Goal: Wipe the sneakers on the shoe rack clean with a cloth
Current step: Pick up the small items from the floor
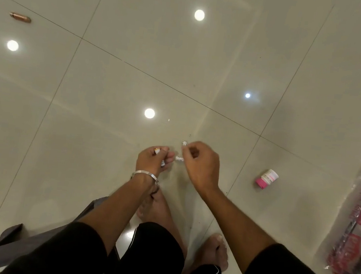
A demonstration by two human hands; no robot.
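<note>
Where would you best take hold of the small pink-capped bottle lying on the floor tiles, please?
Grip the pink-capped bottle across its white body, coming from above. It lies on its side with the cap toward the person, so the round sides are exposed to finger and thumb. The right hand is nearer.

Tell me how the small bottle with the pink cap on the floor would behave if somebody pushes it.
The bottle lies on its side on glossy floor tiles, so it would probably roll or slide easily. It looks like small plastic, likely light and not fragile.

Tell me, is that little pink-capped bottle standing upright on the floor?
No, the pink-capped bottle lies on its side on the tiled floor, to the right of the right hand.
</note>
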